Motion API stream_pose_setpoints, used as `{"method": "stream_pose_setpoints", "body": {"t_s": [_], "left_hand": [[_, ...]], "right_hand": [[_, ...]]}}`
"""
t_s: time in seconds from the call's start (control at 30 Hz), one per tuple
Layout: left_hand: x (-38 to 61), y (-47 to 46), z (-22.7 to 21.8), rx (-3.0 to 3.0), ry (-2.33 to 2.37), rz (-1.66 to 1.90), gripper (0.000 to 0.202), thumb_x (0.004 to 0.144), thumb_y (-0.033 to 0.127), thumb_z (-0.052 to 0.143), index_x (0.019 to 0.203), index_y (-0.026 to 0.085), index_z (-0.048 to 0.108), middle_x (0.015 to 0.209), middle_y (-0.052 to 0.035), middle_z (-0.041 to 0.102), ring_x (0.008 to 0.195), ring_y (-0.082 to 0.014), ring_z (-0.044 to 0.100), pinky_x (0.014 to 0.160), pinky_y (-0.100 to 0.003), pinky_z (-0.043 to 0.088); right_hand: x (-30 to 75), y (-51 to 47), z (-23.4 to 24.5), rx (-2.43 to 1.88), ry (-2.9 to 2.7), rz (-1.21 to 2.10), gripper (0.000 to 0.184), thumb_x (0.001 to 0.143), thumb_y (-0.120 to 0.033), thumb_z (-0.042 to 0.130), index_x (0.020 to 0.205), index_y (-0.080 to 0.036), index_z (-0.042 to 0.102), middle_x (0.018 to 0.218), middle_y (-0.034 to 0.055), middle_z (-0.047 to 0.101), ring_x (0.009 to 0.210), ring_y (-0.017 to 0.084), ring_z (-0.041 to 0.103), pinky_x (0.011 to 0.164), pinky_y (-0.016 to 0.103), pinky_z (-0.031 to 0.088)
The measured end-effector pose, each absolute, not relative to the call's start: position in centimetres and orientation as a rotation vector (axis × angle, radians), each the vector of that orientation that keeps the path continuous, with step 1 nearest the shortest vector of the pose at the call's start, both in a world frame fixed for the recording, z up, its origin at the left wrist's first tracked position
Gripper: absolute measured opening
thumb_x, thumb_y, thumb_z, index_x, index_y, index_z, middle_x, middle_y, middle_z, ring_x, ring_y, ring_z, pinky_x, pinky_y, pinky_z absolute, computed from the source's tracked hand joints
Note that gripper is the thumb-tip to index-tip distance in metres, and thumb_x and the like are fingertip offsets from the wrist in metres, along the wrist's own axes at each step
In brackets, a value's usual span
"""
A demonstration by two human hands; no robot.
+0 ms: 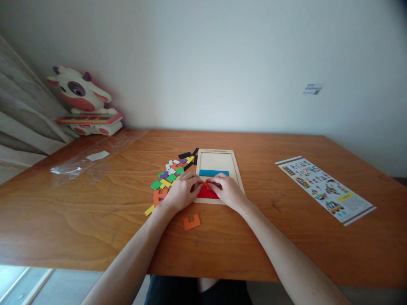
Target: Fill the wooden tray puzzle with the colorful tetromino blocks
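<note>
Left hand: frame centre, at red pieces;
Right hand: just beside;
Grip, both: too small to tell;
Blue strip: centre, inside tray.

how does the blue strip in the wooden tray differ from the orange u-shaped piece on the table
Shape: the blue strip is a long straight bar, while the orange U-shaped piece has a notch.
Place: the blue strip lies inside the wooden tray; the orange U-shaped piece lies outside it, on the table.
Both lie flat.
</note>
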State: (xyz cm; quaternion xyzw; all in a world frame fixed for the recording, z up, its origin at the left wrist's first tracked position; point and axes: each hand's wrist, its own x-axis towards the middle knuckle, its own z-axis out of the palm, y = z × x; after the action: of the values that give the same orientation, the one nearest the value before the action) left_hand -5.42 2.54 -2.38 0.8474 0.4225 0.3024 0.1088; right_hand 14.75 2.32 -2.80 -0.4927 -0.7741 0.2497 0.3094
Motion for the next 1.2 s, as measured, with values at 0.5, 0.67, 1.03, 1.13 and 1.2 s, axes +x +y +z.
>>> {"method": "stream_pose_setpoints", "body": {"t_s": [0.5,0.67,1.03,1.13,1.2], "left_hand": [[-6.2,1.8,-0.8,2.661,0.994,0.596,0.065,0.073,0.065,0.073,0.121,0.021,0.066,0.123,-0.0107,0.065,0.113,-0.0293,0.059,0.100,-0.044,0.046],[-6.2,1.9,-1.2,2.646,1.002,0.615,0.056,0.078,0.059,0.072,0.118,0.020,0.066,0.122,-0.0094,0.067,0.111,-0.0275,0.060,0.099,-0.041,0.046],[-6.2,2.0,-1.5,2.647,1.004,0.628,0.058,0.077,0.060,0.072,0.117,0.020,0.065,0.120,-0.0094,0.067,0.111,-0.0277,0.060,0.100,-0.041,0.046],[-6.2,2.0,-1.3,2.656,1.011,0.621,0.059,0.076,0.062,0.072,0.117,0.020,0.065,0.119,-0.0098,0.067,0.110,-0.0276,0.060,0.099,-0.040,0.046],[-6.2,2.0,-1.1,2.670,1.010,0.624,0.061,0.075,0.064,0.072,0.117,0.020,0.065,0.118,-0.0098,0.067,0.109,-0.0276,0.061,0.098,-0.040,0.047]], "right_hand": [[18.2,2.3,-2.0,-1.150,-2.139,0.959,0.047,0.076,-0.042,0.080,0.116,-0.018,0.069,0.100,0.0083,0.067,0.087,0.019,0.065,0.080,0.033,0.055],[19.4,2.4,-1.8,-1.194,-2.117,0.994,0.030,0.081,-0.026,0.073,0.109,-0.016,0.071,0.097,0.0083,0.067,0.079,0.016,0.064,0.074,0.032,0.056],[19.1,2.5,-2.5,-1.119,-2.000,1.206,0.027,0.078,-0.016,0.071,0.105,-0.020,0.073,0.098,0.0067,0.075,0.089,0.018,0.069,0.085,0.036,0.058],[18.9,2.4,-2.2,-1.123,-1.984,1.233,0.027,0.077,-0.019,0.073,0.105,-0.020,0.073,0.099,0.0072,0.075,0.091,0.019,0.070,0.086,0.037,0.058],[18.7,2.2,-1.9,-1.142,-1.964,1.220,0.024,0.079,-0.025,0.074,0.103,-0.020,0.073,0.099,0.0076,0.076,0.090,0.020,0.071,0.084,0.037,0.059]]}}
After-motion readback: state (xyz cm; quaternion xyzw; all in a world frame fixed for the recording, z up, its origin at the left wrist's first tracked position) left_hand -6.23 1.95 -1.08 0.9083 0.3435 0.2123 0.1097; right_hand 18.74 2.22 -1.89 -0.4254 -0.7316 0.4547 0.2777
